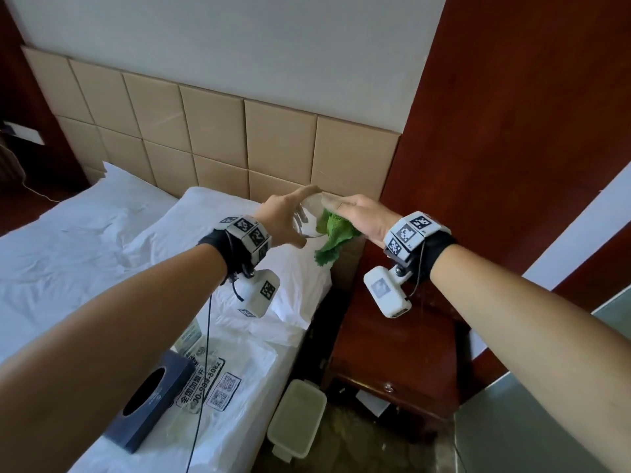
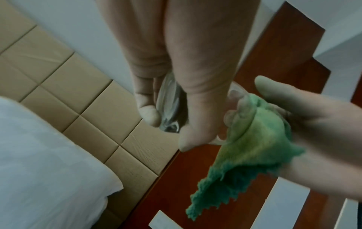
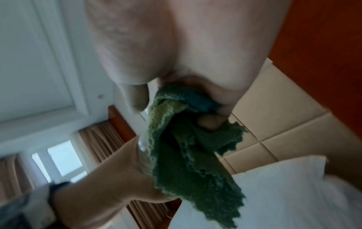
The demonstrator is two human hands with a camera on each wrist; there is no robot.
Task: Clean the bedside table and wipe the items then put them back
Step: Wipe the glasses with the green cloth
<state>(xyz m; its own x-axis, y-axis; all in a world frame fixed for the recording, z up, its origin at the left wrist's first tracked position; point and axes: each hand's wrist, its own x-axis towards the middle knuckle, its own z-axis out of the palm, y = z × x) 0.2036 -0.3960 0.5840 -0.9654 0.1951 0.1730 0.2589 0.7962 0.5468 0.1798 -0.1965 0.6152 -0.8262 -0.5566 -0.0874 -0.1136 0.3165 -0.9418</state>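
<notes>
The left hand (image 1: 285, 221) holds a clear glass (image 1: 309, 216) in the air, above the gap between the bed (image 1: 85, 254) and the bedside table (image 1: 396, 339). Its thumb and fingers are curled round the glass, spread about as wide as the glass itself; in the left wrist view the fingertips (image 2: 149, 114) press one side and the thumb the other.

The right hand (image 1: 362, 216) grips a green cloth (image 1: 333, 233) and pushes it against the glass's open end, on the table side. Its fingers are bunched round the cloth, the thumb stretched along the top; the rest of the cloth hangs loose below the hand. How far the cloth reaches into the glass cannot be told.

On the bed, left of the table, lie a dark tissue box (image 1: 150, 401) and a printed plastic bag (image 1: 218, 380). A white bin (image 1: 297, 418) stands on the floor just left of the table's front.
</notes>
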